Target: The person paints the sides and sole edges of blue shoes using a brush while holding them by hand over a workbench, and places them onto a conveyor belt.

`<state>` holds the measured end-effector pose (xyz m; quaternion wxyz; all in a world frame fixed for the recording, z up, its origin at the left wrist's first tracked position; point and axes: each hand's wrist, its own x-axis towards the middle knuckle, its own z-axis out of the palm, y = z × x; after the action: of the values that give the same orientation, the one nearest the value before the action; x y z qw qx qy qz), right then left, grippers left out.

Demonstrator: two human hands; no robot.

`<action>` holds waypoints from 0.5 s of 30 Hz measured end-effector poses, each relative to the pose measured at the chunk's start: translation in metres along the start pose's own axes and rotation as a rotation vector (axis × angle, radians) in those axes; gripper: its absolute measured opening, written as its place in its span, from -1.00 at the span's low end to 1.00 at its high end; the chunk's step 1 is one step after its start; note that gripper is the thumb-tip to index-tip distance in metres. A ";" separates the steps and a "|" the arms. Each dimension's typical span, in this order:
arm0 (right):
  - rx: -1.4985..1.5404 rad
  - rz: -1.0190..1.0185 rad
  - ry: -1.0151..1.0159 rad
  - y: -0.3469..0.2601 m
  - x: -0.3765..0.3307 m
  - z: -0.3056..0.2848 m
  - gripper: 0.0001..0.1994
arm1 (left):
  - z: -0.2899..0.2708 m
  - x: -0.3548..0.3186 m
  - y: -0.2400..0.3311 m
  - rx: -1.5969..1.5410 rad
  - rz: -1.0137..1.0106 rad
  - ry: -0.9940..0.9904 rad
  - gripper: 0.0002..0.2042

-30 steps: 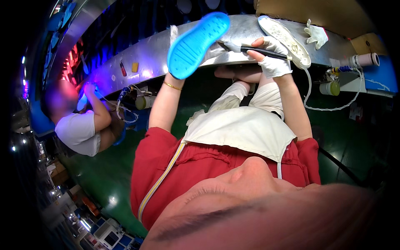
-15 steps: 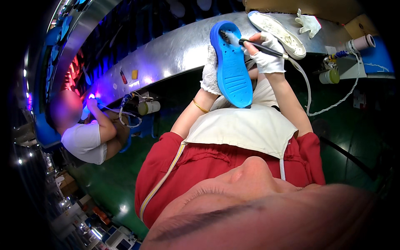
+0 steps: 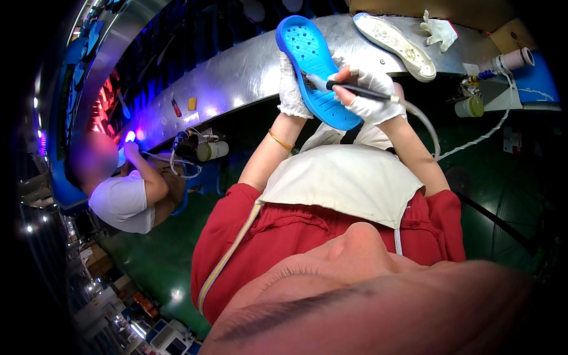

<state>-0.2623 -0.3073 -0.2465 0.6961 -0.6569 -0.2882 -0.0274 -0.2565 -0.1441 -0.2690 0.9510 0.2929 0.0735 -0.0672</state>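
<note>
At far left I see a co-worker (image 3: 121, 198) bent over the metal bench (image 3: 236, 71). My left hand (image 3: 291, 89), gloved, forearm raised steeply, is closed around the edge of the blue shoe sole (image 3: 316, 71), holding it tilted above the bench. My right hand (image 3: 370, 92), gloved, grips a black pen-like tool (image 3: 361, 92), its tip touching the sole. A white sole (image 3: 393, 38) and spare glove (image 3: 439, 29) lie beyond.

Both forearms raised ahead of the chest. Gloved left hand (image 3: 292, 89) clasps the edge of the blue foam shoe sole (image 3: 315, 72); gloved right hand (image 3: 370, 94), right of the sole, pinches a thin black brush handle (image 3: 361, 92) against it.
</note>
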 end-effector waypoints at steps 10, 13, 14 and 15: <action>-0.079 0.178 -0.044 -0.017 -0.004 0.002 -0.78 | -0.033 0.026 0.026 -0.178 -0.016 -0.127 -0.25; -0.327 -0.129 -0.139 -0.016 -0.009 0.004 -0.81 | -0.044 0.034 0.031 -0.044 0.001 -0.117 -0.21; -0.322 -0.128 -0.212 -0.014 -0.011 0.004 -0.84 | -0.046 0.037 0.034 -0.006 0.000 -0.122 -0.20; -0.211 -0.018 -0.199 -0.013 -0.010 0.003 -0.85 | -0.046 0.038 0.036 0.009 0.006 -0.164 -0.20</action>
<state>-0.2773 -0.3096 -0.2396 0.5911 -0.7231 -0.3573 0.0014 -0.2180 -0.0917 -0.2939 0.9526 0.2909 -0.0060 -0.0885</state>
